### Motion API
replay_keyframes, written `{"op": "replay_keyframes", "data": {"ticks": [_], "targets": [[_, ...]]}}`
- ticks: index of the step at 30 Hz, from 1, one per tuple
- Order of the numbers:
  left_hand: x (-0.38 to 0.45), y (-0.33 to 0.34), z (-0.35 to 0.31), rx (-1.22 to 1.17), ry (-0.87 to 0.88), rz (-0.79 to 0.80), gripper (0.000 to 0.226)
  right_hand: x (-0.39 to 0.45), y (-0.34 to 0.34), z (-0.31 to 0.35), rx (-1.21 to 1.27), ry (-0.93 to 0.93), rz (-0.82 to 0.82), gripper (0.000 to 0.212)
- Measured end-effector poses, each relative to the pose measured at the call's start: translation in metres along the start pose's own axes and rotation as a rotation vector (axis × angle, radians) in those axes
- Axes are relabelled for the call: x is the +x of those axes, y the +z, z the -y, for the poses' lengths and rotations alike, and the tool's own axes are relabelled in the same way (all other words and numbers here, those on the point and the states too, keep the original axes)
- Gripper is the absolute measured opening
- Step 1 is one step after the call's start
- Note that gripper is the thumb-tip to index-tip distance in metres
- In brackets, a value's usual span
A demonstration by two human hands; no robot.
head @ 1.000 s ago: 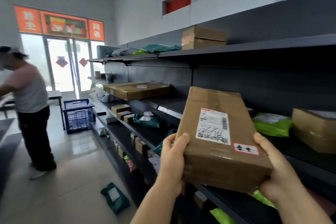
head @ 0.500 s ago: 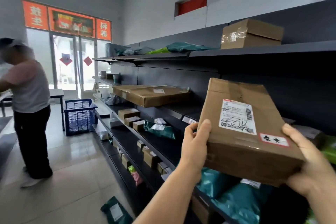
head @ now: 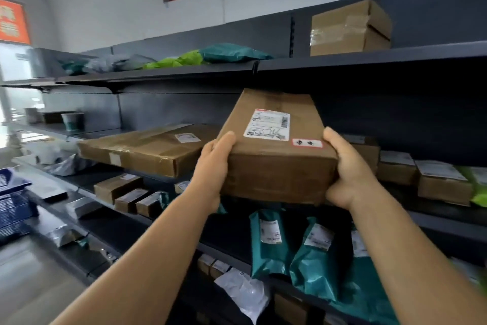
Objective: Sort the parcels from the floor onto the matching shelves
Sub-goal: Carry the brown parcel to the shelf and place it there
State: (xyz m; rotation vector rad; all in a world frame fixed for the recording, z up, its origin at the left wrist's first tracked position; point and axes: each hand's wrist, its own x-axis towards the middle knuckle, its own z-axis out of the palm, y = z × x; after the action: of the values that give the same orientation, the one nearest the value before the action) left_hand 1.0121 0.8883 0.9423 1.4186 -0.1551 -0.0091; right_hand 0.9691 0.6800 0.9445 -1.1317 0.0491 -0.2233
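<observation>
I hold a long brown cardboard parcel (head: 276, 161) with a white shipping label and a small red-framed sticker on top. My left hand (head: 213, 166) grips its near left corner and my right hand (head: 347, 169) grips its near right corner. The parcel points away from me, its far end raised under the top shelf (head: 369, 61) and its near end over the second dark shelf (head: 434, 222). To its left a wide flat carton (head: 147, 148) lies on that second shelf.
A taped brown box (head: 350, 28) and teal and green mailer bags (head: 232, 53) lie on the top shelf. Small cartons (head: 419, 174) sit right of the parcel. Teal bags (head: 313, 253) stand on the shelf below. A blue basket (head: 13, 206) is at the far left.
I have turned right toward the shelving and stepped closer. The parcel has risen and moved forward between the top and second shelves. The other person has left the view.
</observation>
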Motion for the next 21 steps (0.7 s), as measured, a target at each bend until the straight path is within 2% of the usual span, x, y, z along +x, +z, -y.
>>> {"op": "replay_keyframes", "data": {"ticks": [5,6,8,9,10,14,18,21], "targets": [[0.06,-0.009,-0.011,-0.058,-0.086,0.032,0.066,0.037,0.026,0.003,-0.113,-0.077,-0.004,0.05],[0.072,-0.009,-0.01,-0.065,-0.094,0.032,0.066,0.047,0.026,0.002,-0.112,-0.107,-0.009,0.058],[0.095,-0.005,-0.007,-0.078,-0.106,0.037,0.064,0.069,0.019,-0.003,-0.127,-0.145,-0.01,0.104],[0.109,-0.002,-0.005,-0.076,-0.105,0.045,0.064,0.081,0.015,-0.006,-0.145,-0.164,-0.002,0.12],[0.123,0.002,-0.001,-0.071,-0.107,0.056,0.063,0.093,0.011,-0.009,-0.162,-0.188,-0.001,0.125],[0.173,0.025,0.016,-0.064,-0.147,0.104,0.06,0.136,-0.009,-0.021,-0.173,-0.189,-0.08,0.12],[0.21,0.048,0.038,-0.056,-0.211,0.144,0.054,0.164,-0.027,-0.02,-0.193,-0.096,-0.193,0.072],[0.227,0.059,0.049,-0.064,-0.238,0.177,0.045,0.175,-0.036,-0.02,-0.221,-0.092,-0.231,0.058]]}}
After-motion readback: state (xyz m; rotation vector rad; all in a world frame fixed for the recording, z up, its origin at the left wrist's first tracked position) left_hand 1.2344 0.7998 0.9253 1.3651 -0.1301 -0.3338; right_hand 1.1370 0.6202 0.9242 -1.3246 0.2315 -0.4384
